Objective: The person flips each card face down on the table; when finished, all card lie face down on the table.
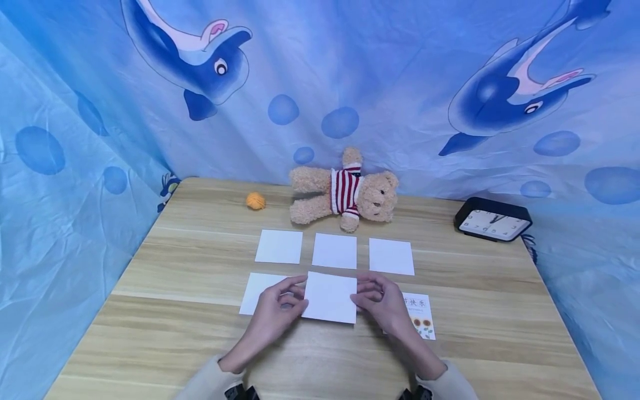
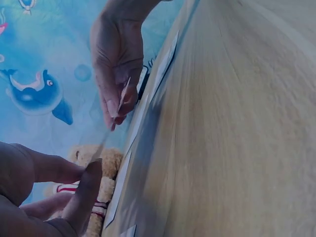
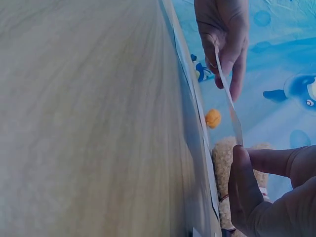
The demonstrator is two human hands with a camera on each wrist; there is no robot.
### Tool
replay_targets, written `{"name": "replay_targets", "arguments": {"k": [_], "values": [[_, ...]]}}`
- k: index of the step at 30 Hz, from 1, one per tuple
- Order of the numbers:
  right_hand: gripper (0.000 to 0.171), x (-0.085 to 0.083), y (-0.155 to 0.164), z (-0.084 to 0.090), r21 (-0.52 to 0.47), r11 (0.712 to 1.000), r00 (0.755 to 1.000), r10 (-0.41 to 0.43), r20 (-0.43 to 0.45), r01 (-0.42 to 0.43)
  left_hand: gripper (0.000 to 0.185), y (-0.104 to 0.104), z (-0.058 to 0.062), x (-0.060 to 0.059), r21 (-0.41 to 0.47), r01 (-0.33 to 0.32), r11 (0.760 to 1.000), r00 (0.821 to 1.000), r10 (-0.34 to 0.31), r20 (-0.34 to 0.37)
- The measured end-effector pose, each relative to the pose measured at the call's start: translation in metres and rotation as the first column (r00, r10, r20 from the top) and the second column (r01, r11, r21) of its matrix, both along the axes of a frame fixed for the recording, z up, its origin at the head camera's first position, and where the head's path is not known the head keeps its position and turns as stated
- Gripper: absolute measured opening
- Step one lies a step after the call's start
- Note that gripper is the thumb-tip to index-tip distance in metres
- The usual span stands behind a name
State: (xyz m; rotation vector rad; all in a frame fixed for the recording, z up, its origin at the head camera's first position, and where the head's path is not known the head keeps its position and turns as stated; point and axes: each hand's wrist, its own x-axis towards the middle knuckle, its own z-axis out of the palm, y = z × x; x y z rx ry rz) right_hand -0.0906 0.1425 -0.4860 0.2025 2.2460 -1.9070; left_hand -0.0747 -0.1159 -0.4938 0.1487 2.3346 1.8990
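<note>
Both hands hold one white card [image 1: 330, 297] above the wooden table [image 1: 150, 339], in the middle of the front row. My left hand [image 1: 292, 303] pinches its left edge and my right hand [image 1: 365, 300] pinches its right edge. In both wrist views the card [image 2: 122, 96] [image 3: 229, 106] shows edge-on, lifted off the wood between thumb and fingers. A second white card [image 1: 256, 291] lies partly under the left hand. A card printed with sunflowers [image 1: 422, 316] lies face up by the right hand. Three more white cards [image 1: 334, 250] form the back row.
A teddy bear [image 1: 345, 194] in a striped shirt lies behind the cards, with a small orange ball [image 1: 255, 200] to its left. A black clock [image 1: 492, 220] leans at the back right corner. Blue dolphin cloth [image 1: 400, 83] hangs around the table.
</note>
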Motion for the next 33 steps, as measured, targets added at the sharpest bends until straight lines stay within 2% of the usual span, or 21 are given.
{"name": "replay_targets", "arguments": {"k": [7,11,15,19,33], "values": [[0.046,0.001,0.003,-0.003,-0.008,1.000,0.999,0.000,0.047,0.000,0.053,0.001,-0.003,-0.003,-0.054,0.013,0.998,1.000,-0.013,0.016],[0.047,0.001,0.003,-0.007,0.054,0.998,0.999,0.015,0.036,-0.017,0.053,0.005,-0.004,-0.005,-0.105,-0.004,0.994,1.000,0.006,0.017],[0.046,0.002,0.003,-0.010,0.131,0.990,0.999,0.049,0.012,-0.051,0.051,0.008,-0.007,-0.007,-0.184,-0.018,0.983,0.999,0.013,-0.030],[0.047,0.003,0.003,-0.010,0.140,0.988,0.998,0.065,0.002,-0.064,0.051,0.008,-0.008,-0.006,-0.245,-0.010,0.970,0.997,-0.009,-0.080],[0.049,0.004,0.001,-0.010,0.191,0.979,0.997,0.069,0.027,-0.073,0.053,0.008,-0.008,-0.006,-0.271,0.017,0.963,0.994,-0.044,-0.096]]}}
